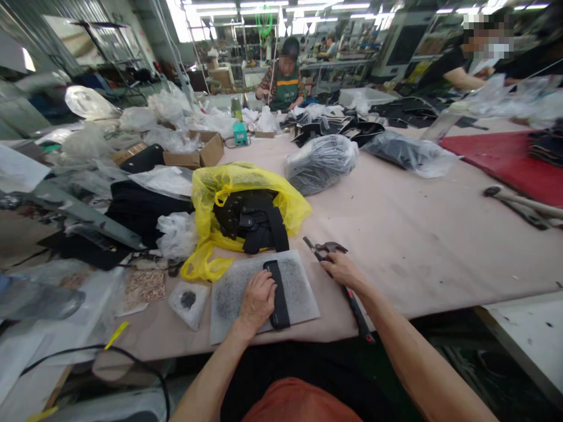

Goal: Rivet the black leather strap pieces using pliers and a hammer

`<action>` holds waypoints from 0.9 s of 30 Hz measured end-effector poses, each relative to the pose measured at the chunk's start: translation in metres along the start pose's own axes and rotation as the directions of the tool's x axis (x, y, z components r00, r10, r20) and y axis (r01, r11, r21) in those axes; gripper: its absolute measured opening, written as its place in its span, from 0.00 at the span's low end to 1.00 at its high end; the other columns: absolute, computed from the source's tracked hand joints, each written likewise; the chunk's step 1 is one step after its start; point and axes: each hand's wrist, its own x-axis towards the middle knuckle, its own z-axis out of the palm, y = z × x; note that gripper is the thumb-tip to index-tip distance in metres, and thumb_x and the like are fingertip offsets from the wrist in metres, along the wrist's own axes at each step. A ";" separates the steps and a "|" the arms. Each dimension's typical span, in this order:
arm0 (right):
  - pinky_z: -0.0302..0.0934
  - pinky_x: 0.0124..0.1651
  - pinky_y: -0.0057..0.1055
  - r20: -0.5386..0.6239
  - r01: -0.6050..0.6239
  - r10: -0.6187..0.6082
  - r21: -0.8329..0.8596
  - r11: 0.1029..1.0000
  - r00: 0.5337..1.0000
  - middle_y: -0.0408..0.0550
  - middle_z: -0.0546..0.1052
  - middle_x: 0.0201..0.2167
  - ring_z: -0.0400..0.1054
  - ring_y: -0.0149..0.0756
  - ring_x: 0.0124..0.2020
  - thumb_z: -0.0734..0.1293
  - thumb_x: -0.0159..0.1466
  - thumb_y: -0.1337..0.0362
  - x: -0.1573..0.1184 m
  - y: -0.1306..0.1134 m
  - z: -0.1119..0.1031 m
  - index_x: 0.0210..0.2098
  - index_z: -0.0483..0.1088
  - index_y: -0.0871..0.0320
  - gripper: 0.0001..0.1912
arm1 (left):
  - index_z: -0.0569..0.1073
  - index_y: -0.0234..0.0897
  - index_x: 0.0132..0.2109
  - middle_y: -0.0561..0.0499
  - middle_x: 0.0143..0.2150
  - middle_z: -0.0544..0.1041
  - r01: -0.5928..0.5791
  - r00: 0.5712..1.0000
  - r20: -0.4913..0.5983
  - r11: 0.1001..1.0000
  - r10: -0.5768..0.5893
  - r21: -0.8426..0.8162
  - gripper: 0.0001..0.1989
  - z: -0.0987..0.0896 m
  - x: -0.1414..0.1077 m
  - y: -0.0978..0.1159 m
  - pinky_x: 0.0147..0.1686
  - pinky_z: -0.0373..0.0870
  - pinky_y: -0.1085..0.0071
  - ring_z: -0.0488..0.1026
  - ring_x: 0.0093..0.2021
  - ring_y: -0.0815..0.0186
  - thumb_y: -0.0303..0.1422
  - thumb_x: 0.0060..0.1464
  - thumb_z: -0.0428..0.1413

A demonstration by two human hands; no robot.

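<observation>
A black strip (280, 299) lies lengthwise on a grey speckled board (303, 296) at the table's near edge. My left hand (258, 296) rests on the board with its fingertips on the strip's left edge, fingers together. To the right, my right hand (341, 266) is closed near the head of a claw hammer (331, 247) with a black and red handle (358, 316). A short metal tool (313, 249) lies by those fingers; whether they hold it is hard to tell. Behind the board, a yellow plastic bag (250, 176) stands open with black pieces (259, 225) in it.
Small parts in a bag (145, 287) and a white pad with dark bits (189, 302) lie left. Plastic-wrapped bundles (323, 161), a cardboard box (197, 151) and a red board (510, 158) are farther back. A person (285, 79) sits across the table; others are behind.
</observation>
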 end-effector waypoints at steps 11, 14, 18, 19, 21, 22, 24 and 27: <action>0.56 0.31 0.29 0.103 -0.093 0.007 0.859 0.504 0.995 0.45 0.72 0.26 0.62 0.30 0.27 0.75 0.50 0.45 -0.055 -0.038 0.037 0.32 0.74 0.61 0.24 | 0.72 0.29 0.52 0.33 0.54 0.72 0.315 0.939 0.051 0.908 -0.341 0.278 0.30 -0.013 0.004 0.049 0.55 0.65 0.45 0.68 0.55 0.42 0.49 0.50 0.62; 0.55 0.30 0.28 0.104 -0.107 0.031 0.886 0.452 0.994 0.45 0.72 0.26 0.61 0.29 0.26 0.76 0.48 0.46 -0.055 -0.043 0.044 0.31 0.74 0.61 0.24 | 0.69 0.28 0.56 0.32 0.58 0.70 0.313 0.930 0.107 0.911 -0.352 0.269 0.29 -0.009 0.003 0.054 0.61 0.56 0.40 0.64 0.59 0.40 0.41 0.51 0.61; 0.54 0.30 0.28 0.114 -0.121 0.042 0.902 0.414 0.993 0.44 0.72 0.26 0.60 0.28 0.25 0.78 0.47 0.46 -0.056 -0.044 0.045 0.31 0.74 0.61 0.25 | 0.66 0.35 0.61 0.40 0.61 0.70 0.170 0.944 0.258 0.972 -0.208 0.161 0.33 -0.015 0.007 0.038 0.67 0.42 0.38 0.61 0.65 0.47 0.19 0.46 0.51; 0.55 0.30 0.28 0.114 -0.121 0.043 0.905 0.407 0.993 0.45 0.73 0.26 0.61 0.28 0.26 0.78 0.47 0.47 -0.057 -0.044 0.045 0.32 0.75 0.61 0.25 | 0.66 0.36 0.61 0.42 0.61 0.71 0.102 0.945 0.294 0.985 -0.140 0.139 0.35 -0.019 0.008 0.033 0.68 0.40 0.38 0.60 0.66 0.49 0.16 0.43 0.49; 0.55 0.30 0.28 0.112 -0.119 0.042 0.911 0.396 0.993 0.45 0.73 0.27 0.61 0.28 0.26 0.78 0.47 0.47 -0.059 -0.044 0.044 0.33 0.75 0.61 0.25 | 0.68 0.37 0.59 0.45 0.60 0.72 -0.052 0.937 0.349 0.994 0.014 0.099 0.36 -0.025 0.010 0.023 0.69 0.39 0.39 0.59 0.67 0.52 0.14 0.41 0.47; 0.55 0.30 0.27 0.110 -0.118 0.041 0.913 0.390 0.993 0.45 0.73 0.27 0.62 0.29 0.26 0.78 0.47 0.47 -0.060 -0.044 0.045 0.32 0.75 0.61 0.24 | 0.69 0.38 0.58 0.46 0.59 0.73 -0.125 0.926 0.366 0.989 0.087 0.081 0.36 -0.027 0.009 0.019 0.69 0.39 0.40 0.59 0.67 0.53 0.13 0.41 0.46; 0.54 0.30 0.27 0.112 -0.117 0.035 0.917 0.380 0.993 0.46 0.73 0.26 0.62 0.29 0.27 0.78 0.47 0.48 -0.062 -0.044 0.045 0.32 0.76 0.61 0.24 | 0.71 0.38 0.56 0.46 0.59 0.74 -0.212 0.917 0.358 0.975 0.176 0.064 0.34 -0.027 0.004 0.013 0.69 0.43 0.43 0.59 0.67 0.55 0.13 0.43 0.45; 0.55 0.30 0.27 0.123 -0.123 0.024 0.922 0.368 0.992 0.45 0.73 0.26 0.61 0.29 0.27 0.78 0.48 0.47 -0.065 -0.044 0.046 0.31 0.76 0.61 0.24 | 0.72 0.35 0.56 0.41 0.60 0.72 -0.096 0.977 0.205 0.980 0.059 0.173 0.26 -0.019 -0.008 0.011 0.67 0.54 0.46 0.63 0.66 0.54 0.16 0.51 0.46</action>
